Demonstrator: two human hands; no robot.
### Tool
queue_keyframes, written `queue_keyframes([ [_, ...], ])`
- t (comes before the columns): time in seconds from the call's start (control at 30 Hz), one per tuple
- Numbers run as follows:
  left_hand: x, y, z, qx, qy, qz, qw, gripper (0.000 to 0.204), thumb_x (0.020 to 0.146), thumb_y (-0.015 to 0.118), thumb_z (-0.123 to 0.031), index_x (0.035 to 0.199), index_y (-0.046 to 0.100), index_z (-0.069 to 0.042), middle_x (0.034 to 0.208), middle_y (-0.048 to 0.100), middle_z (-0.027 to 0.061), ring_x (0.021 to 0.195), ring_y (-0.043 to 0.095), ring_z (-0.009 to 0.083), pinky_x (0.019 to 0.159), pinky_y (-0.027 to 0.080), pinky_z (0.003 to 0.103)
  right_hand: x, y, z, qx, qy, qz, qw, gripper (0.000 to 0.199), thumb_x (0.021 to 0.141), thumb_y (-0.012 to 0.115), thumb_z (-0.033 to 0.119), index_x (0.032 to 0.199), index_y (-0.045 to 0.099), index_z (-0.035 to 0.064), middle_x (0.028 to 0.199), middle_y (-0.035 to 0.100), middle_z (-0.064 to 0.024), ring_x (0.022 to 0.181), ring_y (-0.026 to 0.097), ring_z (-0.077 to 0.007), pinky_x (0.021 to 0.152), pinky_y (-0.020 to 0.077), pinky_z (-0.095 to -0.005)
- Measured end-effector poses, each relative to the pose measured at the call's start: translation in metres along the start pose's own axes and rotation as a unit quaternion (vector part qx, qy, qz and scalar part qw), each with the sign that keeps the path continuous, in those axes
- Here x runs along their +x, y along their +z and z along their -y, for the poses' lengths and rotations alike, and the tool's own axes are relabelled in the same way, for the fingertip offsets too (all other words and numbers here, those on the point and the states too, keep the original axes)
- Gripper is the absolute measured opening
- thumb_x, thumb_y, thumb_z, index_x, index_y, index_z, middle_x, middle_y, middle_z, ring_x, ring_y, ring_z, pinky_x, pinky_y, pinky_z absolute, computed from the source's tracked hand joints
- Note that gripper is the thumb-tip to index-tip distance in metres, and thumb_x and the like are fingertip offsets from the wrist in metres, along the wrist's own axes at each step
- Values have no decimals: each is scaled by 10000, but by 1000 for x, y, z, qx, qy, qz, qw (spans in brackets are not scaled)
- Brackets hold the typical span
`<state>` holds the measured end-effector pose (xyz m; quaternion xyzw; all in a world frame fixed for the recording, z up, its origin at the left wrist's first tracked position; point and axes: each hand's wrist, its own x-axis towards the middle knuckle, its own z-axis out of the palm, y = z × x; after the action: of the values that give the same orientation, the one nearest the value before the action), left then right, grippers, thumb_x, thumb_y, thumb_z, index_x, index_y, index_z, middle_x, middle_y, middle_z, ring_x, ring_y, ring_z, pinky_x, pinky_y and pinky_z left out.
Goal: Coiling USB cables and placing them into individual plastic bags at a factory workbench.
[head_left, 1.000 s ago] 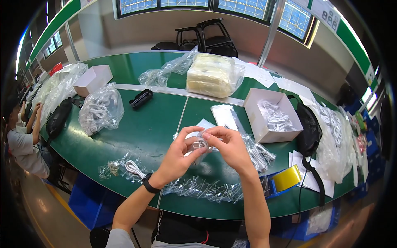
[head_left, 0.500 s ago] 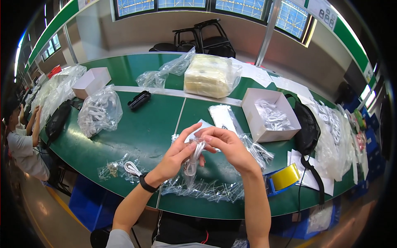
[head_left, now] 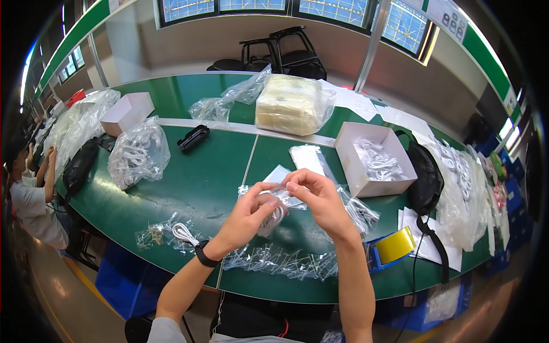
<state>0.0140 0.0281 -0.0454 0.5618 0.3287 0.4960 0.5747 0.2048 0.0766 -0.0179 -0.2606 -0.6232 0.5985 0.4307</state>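
A white coiled cable in a small clear plastic bag (head_left: pixel 272 223) is held above the green table by both hands. My left hand (head_left: pixel 243 220) closes round the bag's side, fingers partly covering the coil. With thumb and forefinger pinched together, my right hand (head_left: pixel 321 201) grips the bag's upper edge. Below them lies a row of small clear plastic packets (head_left: pixel 280 263). Another coiled white cable (head_left: pixel 184 233) rests to the left among more packets. Bundled white cables (head_left: pixel 360 214) lie just beyond my right hand.
A white box (head_left: pixel 380 188) of cables stands at the right, near a yellow tape roll (head_left: pixel 394 247) in a blue dispenser. At left are a bag of cables (head_left: pixel 139 153) and a black object (head_left: pixel 193 139). A wrapped yellowish stack (head_left: pixel 289 106) sits behind; a co-worker (head_left: pixel 37 200) is far left.
Both hands have shifted slightly; the bagged cable, earlier hanging more upright, is now tilted. The right fingers have moved up and pinch the bag's upper edge.
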Motion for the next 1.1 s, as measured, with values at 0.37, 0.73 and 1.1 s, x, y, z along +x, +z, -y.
queue_keyframes([
  [0.37,6,-12,15,36,24,-143,989,188,988,620,-126,1020,689,45,908,719,55,794,645,67,713,508,215,-3,28,0,-281,-43,-70,956,209,887,727,139,972,631,-25,907,676,-100,864,659,-183,834,532,-321],
  [0.73,3,3,-3,144,62,-103,982,311,853,770,-70,1128,671,37,1061,723,106,1001,682,154,913,529,289,0,22,-2,-245,-106,-167,949,102,922,633,41,914,686,-45,877,695,-82,819,669,-151,750,538,-278],
  [1.1,4,-4,5,-28,56,-157,986,230,954,664,-74,1120,662,85,1026,723,119,899,714,172,826,581,254,-1,23,-4,-213,-41,-99,971,211,911,703,125,1049,671,-32,1002,715,-98,881,681,-168,842,532,-288],
])
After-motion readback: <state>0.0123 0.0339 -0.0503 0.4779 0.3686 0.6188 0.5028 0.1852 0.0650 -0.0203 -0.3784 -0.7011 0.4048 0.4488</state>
